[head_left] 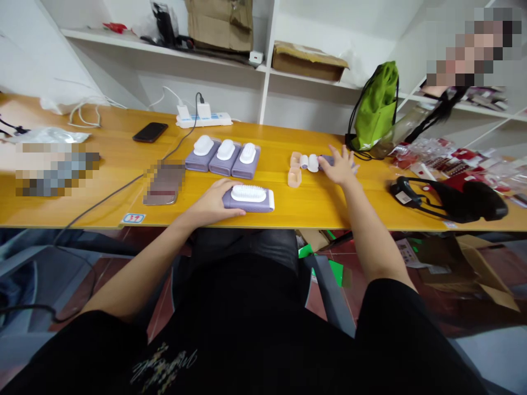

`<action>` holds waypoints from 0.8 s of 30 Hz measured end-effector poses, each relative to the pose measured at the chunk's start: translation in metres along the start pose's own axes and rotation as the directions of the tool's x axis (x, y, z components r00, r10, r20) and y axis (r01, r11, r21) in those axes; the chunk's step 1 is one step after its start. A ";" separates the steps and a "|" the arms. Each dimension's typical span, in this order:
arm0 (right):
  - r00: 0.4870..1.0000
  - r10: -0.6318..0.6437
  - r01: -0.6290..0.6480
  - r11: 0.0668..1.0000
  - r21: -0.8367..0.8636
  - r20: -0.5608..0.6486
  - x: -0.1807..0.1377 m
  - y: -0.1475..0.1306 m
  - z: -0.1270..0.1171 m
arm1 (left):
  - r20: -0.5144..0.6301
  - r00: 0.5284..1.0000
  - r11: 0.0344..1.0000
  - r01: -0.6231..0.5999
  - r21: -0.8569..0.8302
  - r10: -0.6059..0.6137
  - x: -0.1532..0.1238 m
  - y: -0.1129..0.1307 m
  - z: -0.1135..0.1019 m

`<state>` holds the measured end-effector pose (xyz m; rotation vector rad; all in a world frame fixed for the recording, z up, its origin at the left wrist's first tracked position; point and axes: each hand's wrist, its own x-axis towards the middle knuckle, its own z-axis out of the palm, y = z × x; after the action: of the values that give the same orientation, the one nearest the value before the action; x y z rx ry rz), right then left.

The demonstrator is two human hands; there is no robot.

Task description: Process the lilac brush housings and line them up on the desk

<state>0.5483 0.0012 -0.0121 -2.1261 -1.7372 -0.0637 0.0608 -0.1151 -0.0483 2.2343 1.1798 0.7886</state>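
My left hand [211, 204] is curled around the left end of a purple box [248, 206] near the table's front edge. A white bristled brush head [248, 193] lies on that box. Three similar purple boxes [222, 165], each topped with a white oval piece [226, 150], stand side by side behind it. My right hand [341, 167] is spread, fingers apart, over a small greyish-purple item [326, 160] that it partly hides; I cannot tell whether it presses on it. White rounded pieces [313, 163] and a peach-coloured two-part case [294, 176] lie just to its left.
A phone [150, 132], a blurred-out phone-like slab [162, 186] and a power strip [206, 120] with a dark cable occupy the left side. A green drawstring bag [375, 109], black headgear [448, 200] and plastic-wrapped packets [457, 162] are at right. White shelves rise behind.
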 end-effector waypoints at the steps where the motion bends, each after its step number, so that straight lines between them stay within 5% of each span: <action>1: 0.999 -0.021 0.021 1.000 0.002 0.030 -0.004 -0.012 0.004 | -0.004 1.000 1.000 -0.003 -0.001 0.003 0.000 -0.001 0.000; 4: 0.994 -0.089 0.087 0.995 0.039 0.062 -0.013 -0.041 0.010 | -0.010 1.000 1.000 -0.002 -0.006 0.002 0.000 -0.001 0.000; 7: 0.985 -0.161 0.167 0.976 0.142 -0.053 -0.027 -0.063 0.007 | -0.004 1.000 1.000 0.010 -0.012 -0.010 -0.001 0.000 0.000; 11: 0.918 -0.384 0.385 0.789 0.479 -0.105 -0.077 -0.099 -0.005 | -0.007 1.000 1.000 0.008 -0.023 -0.008 0.000 0.001 -0.001; 17: 0.652 -0.758 0.618 0.554 0.557 0.031 -0.142 -0.172 -0.007 | -0.014 1.000 0.996 0.025 -0.091 -0.026 0.002 -0.003 0.002; 21: 0.390 -0.917 0.762 0.375 0.529 0.089 -0.133 -0.209 0.003 | -0.052 0.998 0.975 0.018 -0.223 -0.031 0.003 -0.006 0.006; 24: 0.281 -0.953 0.814 0.299 0.498 0.114 -0.121 -0.219 0.013 | -0.048 0.998 0.963 0.027 -0.269 -0.041 0.004 -0.007 0.006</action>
<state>0.3100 -0.0736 0.0019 -0.6103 -2.7494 0.3756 0.0628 -0.1090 -0.0567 1.9776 1.0621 0.9393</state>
